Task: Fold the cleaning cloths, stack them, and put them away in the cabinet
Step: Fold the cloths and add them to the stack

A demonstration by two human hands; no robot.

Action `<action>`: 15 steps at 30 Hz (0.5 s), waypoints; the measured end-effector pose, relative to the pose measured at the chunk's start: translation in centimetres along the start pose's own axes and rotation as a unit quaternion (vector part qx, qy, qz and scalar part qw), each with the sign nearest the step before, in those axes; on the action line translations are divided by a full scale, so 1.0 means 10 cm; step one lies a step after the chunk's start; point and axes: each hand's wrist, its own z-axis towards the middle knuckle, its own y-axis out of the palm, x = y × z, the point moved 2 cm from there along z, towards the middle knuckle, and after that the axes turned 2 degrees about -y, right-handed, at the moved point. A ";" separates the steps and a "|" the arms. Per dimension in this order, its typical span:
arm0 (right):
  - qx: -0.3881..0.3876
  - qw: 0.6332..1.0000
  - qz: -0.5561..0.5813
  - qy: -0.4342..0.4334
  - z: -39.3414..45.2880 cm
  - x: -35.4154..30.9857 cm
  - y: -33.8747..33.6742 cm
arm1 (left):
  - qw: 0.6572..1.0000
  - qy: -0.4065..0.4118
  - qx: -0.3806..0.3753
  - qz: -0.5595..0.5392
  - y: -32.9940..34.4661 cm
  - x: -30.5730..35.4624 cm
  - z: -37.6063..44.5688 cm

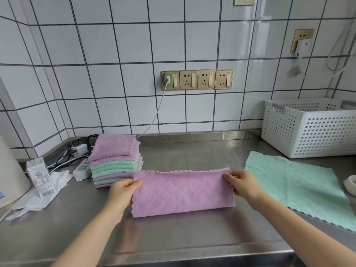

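Purple cloth (183, 191), folded once into a long strip, lies on the steel counter (173, 237), pinched at both far corners. The left hand (123, 193) closes thumb and fingers on its left corner; the right hand (243, 185) closes thumb and fingers on its right corner. Its surface is plush with a quilted diamond pattern, its edges are wavy, and a thin white trim shows along the far edge, where two layers meet. The near edge is a smooth fold.

Just left of the cloth and behind the left hand stands the stack (115, 160) of folded cloths, purple and green layers, purple on top, its lower front corner touching or nearly touching the strip. Right of the cloth, well clear of it, a green cloth (294, 187) lies spread flat and unfolded. Beyond that cloth, against the tiled wall, sits a white perforated basket (308, 130). Left of the stack are a power strip (81, 170), a small carton (39, 176) and crumpled white paper (38, 199).
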 end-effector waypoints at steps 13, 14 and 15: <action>0.088 0.974 -0.206 -0.033 0.32 0.21 0.29 | 0.945 0.147 0.104 0.273 0.26 -0.09 0.21; 0.082 0.971 -0.221 -0.031 0.34 0.22 0.30 | 0.943 0.147 0.104 0.281 0.27 -0.08 0.21; 0.076 0.968 -0.237 -0.026 0.36 0.23 0.30 | 0.939 0.146 0.105 0.293 0.28 -0.08 0.22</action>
